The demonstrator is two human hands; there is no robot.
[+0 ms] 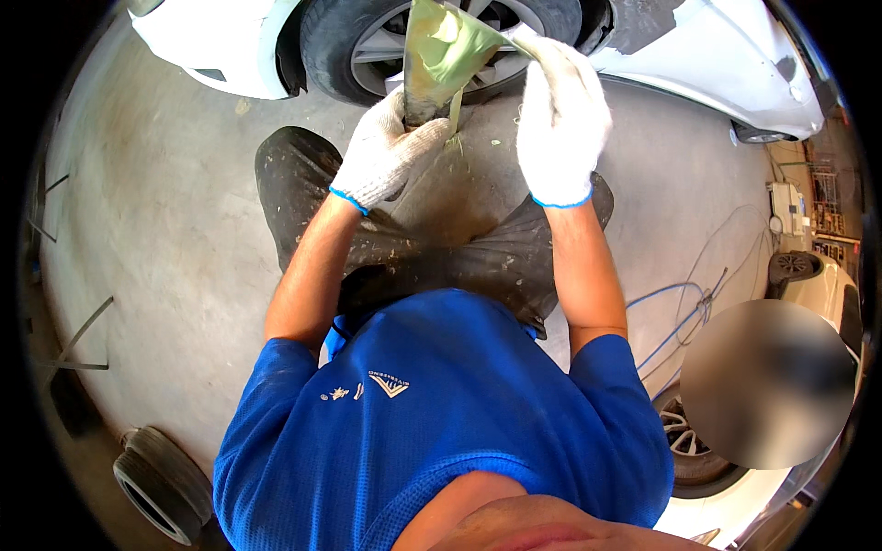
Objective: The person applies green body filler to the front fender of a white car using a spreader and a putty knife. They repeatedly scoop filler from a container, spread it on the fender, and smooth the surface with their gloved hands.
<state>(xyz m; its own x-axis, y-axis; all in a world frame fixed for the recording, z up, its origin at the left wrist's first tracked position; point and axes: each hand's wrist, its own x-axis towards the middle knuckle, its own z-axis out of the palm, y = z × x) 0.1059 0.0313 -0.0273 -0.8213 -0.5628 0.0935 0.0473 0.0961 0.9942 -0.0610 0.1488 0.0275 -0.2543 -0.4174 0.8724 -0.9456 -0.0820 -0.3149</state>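
I hold a flat, stained board [425,78] heaped with pale green putty [455,41] up in front of the car wheel. My left hand [389,150], in a white knitted glove with blue cuff, is closed on its lower end. My right hand [563,124], gloved the same, is closed at the upper right of the board on a thin, putty-smeared spreader [510,44], mostly hidden by the fingers. Green putty hangs below the board beside my left thumb.
A white car body [698,69] with grey patches and its wheel [367,60] are ahead. Tangled hoses [703,303] lie on the concrete floor [156,230] at right, near a beige car [831,280]. Loose tyres [161,477] lie lower left; metal stands [78,354] are at left.
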